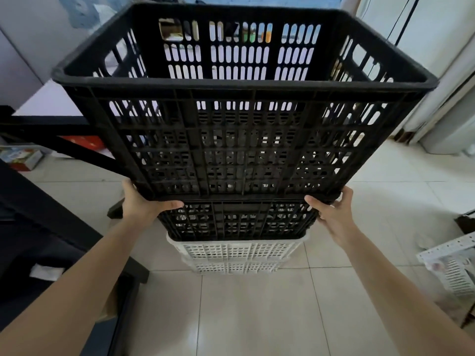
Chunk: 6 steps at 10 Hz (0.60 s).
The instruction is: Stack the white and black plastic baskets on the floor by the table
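While both hands grip its bottom corners, the large black slotted plastic basket (244, 119) fills the centre and upper part of the frame, mouth up and tilted slightly toward the camera. Its long axis runs left to right across the picture. The left hand (140, 201) clasps the lower left corner, thumb curled along the bottom edge; the right hand (331, 209) clasps the lower right corner in mirror fashion. The fingers of each hand are closed on the basket's base, mostly hidden behind it. Neither hand is nearer: the hold is symmetric.

Directly below, at lower centre of the frame, stands a stack on the pale tiled floor (257, 317): a second black slotted plastic basket (236, 219) nested in two white perforated plastic baskets (236, 255). Their long axes also run left to right, parallel to the held basket. The held basket's base lies just above, or possibly touching, the rim of the second black basket; which cannot be told.

A dark table leg (120, 209) stands at left, beside the stack.

Judged from this, the coming move is a straight descent, requiring the base to be centred within the rim beneath.
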Tool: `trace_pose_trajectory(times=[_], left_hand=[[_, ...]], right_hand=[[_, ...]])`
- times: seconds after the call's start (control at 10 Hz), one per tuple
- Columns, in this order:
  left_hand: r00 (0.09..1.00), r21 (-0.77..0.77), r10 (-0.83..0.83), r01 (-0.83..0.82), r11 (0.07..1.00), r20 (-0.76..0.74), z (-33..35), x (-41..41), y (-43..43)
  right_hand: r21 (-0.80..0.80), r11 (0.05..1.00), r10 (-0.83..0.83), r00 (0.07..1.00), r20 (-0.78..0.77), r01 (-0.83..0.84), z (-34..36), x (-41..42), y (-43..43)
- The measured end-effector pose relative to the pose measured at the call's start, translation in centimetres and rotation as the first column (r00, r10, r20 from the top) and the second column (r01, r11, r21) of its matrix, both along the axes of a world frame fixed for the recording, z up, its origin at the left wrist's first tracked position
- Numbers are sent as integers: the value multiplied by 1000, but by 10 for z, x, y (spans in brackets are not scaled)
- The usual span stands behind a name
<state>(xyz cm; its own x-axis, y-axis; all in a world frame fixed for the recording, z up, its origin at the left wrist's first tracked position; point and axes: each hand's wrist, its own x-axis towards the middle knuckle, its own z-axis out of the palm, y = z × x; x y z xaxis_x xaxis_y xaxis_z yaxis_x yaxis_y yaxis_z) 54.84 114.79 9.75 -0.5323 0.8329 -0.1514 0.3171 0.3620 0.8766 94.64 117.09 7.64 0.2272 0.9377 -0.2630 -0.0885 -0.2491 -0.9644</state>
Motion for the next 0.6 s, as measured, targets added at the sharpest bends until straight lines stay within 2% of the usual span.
trace_pose_trajectory(times=[0.2,0.3,0.5,0.6], left_hand=[[997,10,-68,68,998,-24,10,11,-18],[995,-46,-100,99,994,-27,19,11,-25],[930,-259,-321,271,927,-176,39,2,-47],[886,-292,-370,289,912,-280,62,17,-73]], right_hand=[[-86,996,14,977,214,4,1,3,0],[-128,991,10,931,364,39,8,2,-5],[-347,937,219,832,509,-34,23,10,-31],[-375,920,303,813,498,-113,35,9,-53]])
